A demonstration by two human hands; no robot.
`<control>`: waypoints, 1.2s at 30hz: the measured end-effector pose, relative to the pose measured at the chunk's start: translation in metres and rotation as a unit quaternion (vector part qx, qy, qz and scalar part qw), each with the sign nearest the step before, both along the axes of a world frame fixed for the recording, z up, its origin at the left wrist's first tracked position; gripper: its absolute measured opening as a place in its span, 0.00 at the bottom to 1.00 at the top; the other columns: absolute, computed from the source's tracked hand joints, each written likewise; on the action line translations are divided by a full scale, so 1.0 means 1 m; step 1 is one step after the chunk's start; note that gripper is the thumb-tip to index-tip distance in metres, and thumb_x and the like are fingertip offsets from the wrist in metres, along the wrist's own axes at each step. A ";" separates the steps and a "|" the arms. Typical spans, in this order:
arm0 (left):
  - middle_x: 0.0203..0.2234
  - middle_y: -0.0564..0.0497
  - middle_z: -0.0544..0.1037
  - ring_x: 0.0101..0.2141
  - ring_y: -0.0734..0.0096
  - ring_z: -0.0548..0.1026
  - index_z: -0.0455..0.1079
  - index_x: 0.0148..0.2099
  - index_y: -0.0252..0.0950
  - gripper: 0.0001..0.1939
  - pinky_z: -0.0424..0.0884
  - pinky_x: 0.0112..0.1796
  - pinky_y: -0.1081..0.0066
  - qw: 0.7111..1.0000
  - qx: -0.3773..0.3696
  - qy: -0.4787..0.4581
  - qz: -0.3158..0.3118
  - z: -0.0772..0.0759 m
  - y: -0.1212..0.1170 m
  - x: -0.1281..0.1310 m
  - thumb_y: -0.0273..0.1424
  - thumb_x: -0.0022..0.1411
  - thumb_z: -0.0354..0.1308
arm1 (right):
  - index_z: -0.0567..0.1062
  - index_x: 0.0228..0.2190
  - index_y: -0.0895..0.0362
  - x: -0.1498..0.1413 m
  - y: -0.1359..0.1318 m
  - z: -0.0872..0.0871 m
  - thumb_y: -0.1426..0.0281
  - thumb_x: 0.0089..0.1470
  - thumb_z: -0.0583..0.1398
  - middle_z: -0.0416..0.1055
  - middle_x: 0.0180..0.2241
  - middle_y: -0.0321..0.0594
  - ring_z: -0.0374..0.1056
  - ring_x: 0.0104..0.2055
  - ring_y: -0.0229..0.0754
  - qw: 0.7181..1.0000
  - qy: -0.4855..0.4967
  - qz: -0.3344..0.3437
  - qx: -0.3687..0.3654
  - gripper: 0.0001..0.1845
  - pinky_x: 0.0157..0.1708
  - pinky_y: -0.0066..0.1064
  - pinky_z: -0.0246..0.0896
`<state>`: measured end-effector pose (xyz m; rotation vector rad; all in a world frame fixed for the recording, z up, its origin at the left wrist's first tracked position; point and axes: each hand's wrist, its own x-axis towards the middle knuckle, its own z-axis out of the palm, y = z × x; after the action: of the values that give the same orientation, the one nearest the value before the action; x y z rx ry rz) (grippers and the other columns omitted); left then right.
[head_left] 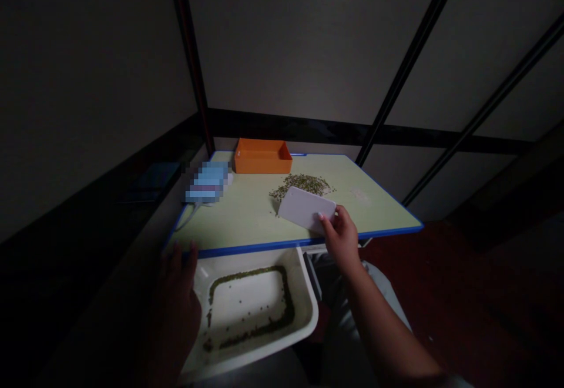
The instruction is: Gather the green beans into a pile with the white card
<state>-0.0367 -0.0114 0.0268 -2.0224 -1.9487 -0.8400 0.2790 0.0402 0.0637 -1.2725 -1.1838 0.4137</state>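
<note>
My right hand (341,238) pinches the near right corner of a flat white plastic scraper (302,207) with rounded corners, thumb on its face. The scraper stands tilted on the table, at the near side of a loose pile of small greenish-brown seeds (308,183). My left hand (176,294) is in deep shadow at the left side of a white basin (308,300); its fingers point up at the table edge, stretched and apart. More seeds lie inside the basin, mostly in a band around its floor. The basin's left rim is hidden by the hand.
An orange open box (263,166) stands at the back of the pale table (238,223), which has a blue edge. A blurred-out light blue item (208,182) with a white cable lies at the left. Pale residue (361,195) marks the right side. Walls close in behind and left.
</note>
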 end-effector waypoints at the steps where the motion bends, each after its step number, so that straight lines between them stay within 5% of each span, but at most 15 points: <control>1: 0.61 0.31 0.68 0.66 0.48 0.57 0.65 0.61 0.27 0.26 0.62 0.62 0.50 1.000 -0.004 -0.002 -0.001 0.000 0.000 0.000 0.22 0.64 0.39 | 0.69 0.35 0.54 0.000 -0.001 0.000 0.61 0.52 0.61 0.74 0.29 0.36 0.70 0.31 0.42 1.000 0.003 0.002 0.000 0.12 0.31 0.30 0.63; 23: 0.61 0.29 0.66 0.65 0.42 0.57 0.64 0.62 0.25 0.27 0.62 0.62 0.46 1.000 -0.020 -0.001 -0.006 0.004 -0.001 0.000 0.23 0.64 0.38 | 0.70 0.34 0.54 -0.003 -0.014 0.007 0.60 0.51 0.62 0.75 0.30 0.38 0.71 0.32 0.43 1.000 0.015 0.003 0.003 0.12 0.32 0.32 0.66; 36: 0.62 0.32 0.66 0.66 0.49 0.55 0.63 0.62 0.28 0.26 0.59 0.64 0.49 0.999 -0.029 -0.016 0.000 0.005 -0.001 0.000 0.23 0.63 0.41 | 0.69 0.35 0.53 -0.011 -0.012 0.002 0.59 0.54 0.61 0.76 0.31 0.38 0.73 0.33 0.43 1.000 0.007 0.006 0.011 0.12 0.33 0.32 0.67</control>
<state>-0.0363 -0.0129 0.0320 -2.0530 -2.0120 -0.8302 0.2683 0.0281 0.0661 -1.2435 -1.1819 0.4167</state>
